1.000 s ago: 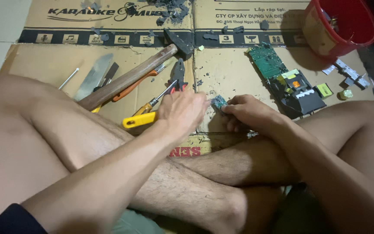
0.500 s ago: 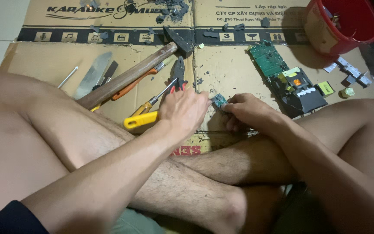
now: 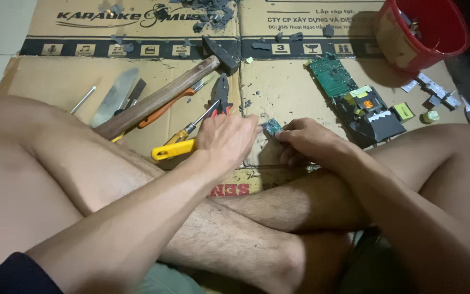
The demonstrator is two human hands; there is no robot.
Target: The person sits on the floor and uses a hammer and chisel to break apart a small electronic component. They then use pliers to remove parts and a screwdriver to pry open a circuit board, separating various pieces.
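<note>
Both hands meet over a small green circuit piece (image 3: 271, 127): the right hand (image 3: 305, 140) pinches its near edge with fingers together, and the left hand (image 3: 228, 139) closes on its other side, fingertips touching it. The step looks like prying parts off this piece, so the next move likely calls for a firm pinch and a careful pull; the yellow-handled screwdriver (image 3: 176, 147) lies just beside the left fingers.

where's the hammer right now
In the head view the hammer lies on the cardboard up and left of the left hand, its head beside the pliers.
</note>
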